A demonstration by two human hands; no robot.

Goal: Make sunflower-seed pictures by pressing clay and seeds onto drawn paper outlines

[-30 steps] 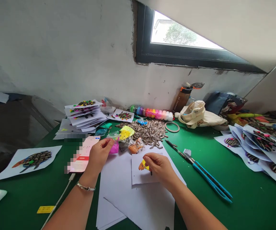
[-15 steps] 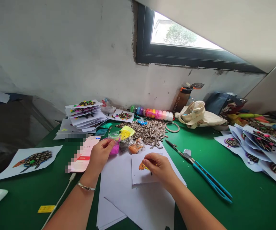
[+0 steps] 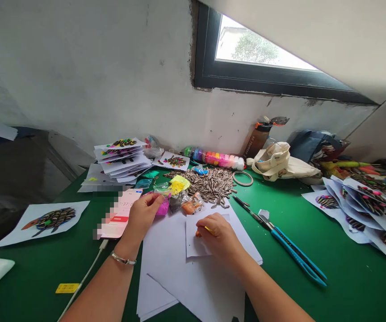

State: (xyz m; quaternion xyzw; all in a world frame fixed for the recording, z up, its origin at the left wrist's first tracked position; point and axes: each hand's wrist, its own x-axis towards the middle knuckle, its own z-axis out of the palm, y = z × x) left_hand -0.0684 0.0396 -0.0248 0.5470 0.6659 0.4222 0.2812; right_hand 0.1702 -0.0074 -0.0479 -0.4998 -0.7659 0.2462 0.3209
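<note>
My left hand (image 3: 145, 212) is closed in a pinch at the edge of a clear packet of purple clay (image 3: 162, 207). Whatever its fingertips hold, if anything, is hidden. My right hand (image 3: 216, 230) is curled over a small white paper card (image 3: 193, 248), with thumb and fingers drawn together. Orange clay (image 3: 198, 233) peeks out beside these fingertips, and a little yellow shows between the fingers. The card lies on larger white sheets (image 3: 166, 268).
Behind my hands are clay packets and a heap of sunflower seeds (image 3: 213, 183). Blue tweezers (image 3: 296, 255), a black pen (image 3: 248, 209) and a tape roll (image 3: 243, 179) lie right. Stacks of seed pictures stand left (image 3: 126, 161) and right (image 3: 363, 210). A phone (image 3: 121, 214) lies left.
My right hand has moved slightly left over the orange clay and curled in, covering more of it. My left hand keeps its pinch by the purple packet. The whole view has shifted a little.
</note>
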